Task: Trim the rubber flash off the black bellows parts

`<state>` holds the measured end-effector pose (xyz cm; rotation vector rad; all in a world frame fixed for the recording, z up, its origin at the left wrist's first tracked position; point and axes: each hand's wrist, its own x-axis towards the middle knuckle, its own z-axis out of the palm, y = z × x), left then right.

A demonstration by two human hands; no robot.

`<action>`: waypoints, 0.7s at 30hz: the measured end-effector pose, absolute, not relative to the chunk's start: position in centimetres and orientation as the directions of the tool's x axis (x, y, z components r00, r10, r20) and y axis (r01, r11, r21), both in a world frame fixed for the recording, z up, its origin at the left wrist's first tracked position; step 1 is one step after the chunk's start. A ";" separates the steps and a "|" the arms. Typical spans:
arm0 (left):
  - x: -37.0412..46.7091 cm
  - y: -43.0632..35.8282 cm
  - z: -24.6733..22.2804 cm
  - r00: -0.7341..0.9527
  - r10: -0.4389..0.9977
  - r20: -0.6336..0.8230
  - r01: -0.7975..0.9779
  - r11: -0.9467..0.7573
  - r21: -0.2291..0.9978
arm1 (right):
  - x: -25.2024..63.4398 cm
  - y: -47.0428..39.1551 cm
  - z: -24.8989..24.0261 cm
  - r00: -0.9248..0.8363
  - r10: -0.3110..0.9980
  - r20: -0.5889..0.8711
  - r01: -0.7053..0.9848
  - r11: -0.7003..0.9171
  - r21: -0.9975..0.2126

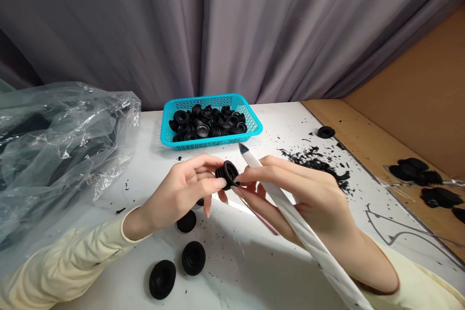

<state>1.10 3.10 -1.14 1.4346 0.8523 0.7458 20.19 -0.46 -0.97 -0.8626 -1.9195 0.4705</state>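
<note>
Between my hands is a black ribbed rubber piece (pixel 227 175), its round opening turned toward the right. My left hand (pixel 185 186) grips its left side between thumb and fingers. My right hand (pixel 301 193) pinches its right rim with the fingertips and also holds a long tool wrapped in white (pixel 290 211), whose dark pointed tip sticks up between thumb and index finger. Below my left hand, several black rubber pieces lie on the white table, among them one round piece (pixel 193 258) and one more oval (pixel 162 279). Part of a pink-edged object shows under my right hand.
A turquoise basket (pixel 211 143) full of black ribbed pieces stands at the back. Clear plastic bags (pixel 69 140) cover the left side. Black shavings (pixel 319 164) and a black ring (pixel 326 131) lie at the right. More black pieces (pixel 414 171) rest on brown board beyond a thin grey cord.
</note>
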 end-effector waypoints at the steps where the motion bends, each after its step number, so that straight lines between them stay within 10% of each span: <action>1: 1.1 3.1 -1.1 0.518 0.854 -0.048 0.065 0.017 0.998 | 20.2 -0.4 -1.0 -0.298 0.733 0.611 0.371 0.679 -0.634; 21: 1.1 3.0 -1.0 0.512 0.859 0.009 0.051 -0.041 0.998 | 20.3 -0.2 -0.9 -0.263 0.739 0.620 0.382 0.670 -0.637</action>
